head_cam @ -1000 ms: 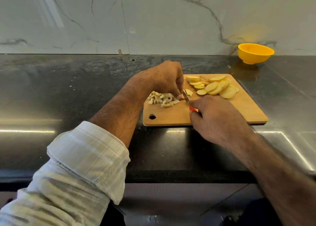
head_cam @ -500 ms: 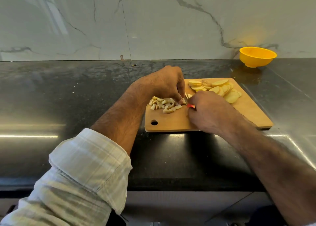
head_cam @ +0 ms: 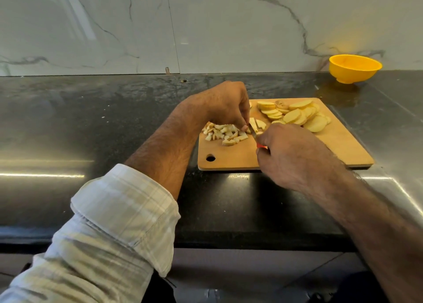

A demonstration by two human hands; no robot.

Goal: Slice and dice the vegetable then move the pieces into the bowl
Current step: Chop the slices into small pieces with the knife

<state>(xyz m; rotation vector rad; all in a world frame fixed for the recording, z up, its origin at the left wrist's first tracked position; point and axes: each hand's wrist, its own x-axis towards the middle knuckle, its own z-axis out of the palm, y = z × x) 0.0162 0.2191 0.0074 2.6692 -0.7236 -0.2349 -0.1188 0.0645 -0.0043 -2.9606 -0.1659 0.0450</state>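
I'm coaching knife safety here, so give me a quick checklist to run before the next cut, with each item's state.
1. Right hand grips the knife by its handle: ok.
2. Left hand steadies the slice being cut: ok.
3. Left fingertips are clear of the blade: not ok, they sit right beside it.
4. Cutting board lies flat on the counter: ok.
5. Diced pieces are kept apart from the uncut slices: ok.
6. Bowl is upright at the wall to receive pieces: ok; whether it holds anything, cannot tell.
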